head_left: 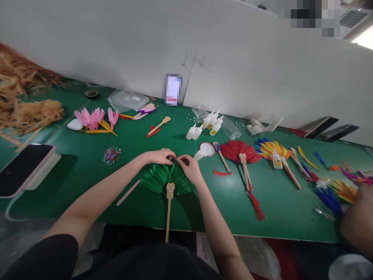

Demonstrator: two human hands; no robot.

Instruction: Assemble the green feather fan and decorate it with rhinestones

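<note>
A green feather fan (154,179) lies on the green table, its feathers spread away from me. Its pale wooden handle (168,217) points toward my body and reaches past the near edge. At the top of the fan, my left hand (161,156) and my right hand (190,168) meet, fingers pinched closed on the tip of an upright green feather (174,171). The exact fingertip contact is small and partly hidden. Pale dots sit on the handle's rounded head. A pink strip (128,192) lies left of the fan, and a small open glue bottle (199,154) leans at a round lid (207,149).
Several glue bottles (215,121) stand farther back. A red feather fan (240,151) and a yellow-blue fan (272,147) lie to the right. At left are colourful sequins (112,155), pink feathers (91,118) and a phone (26,169). Another person's arm (358,221) enters at far right.
</note>
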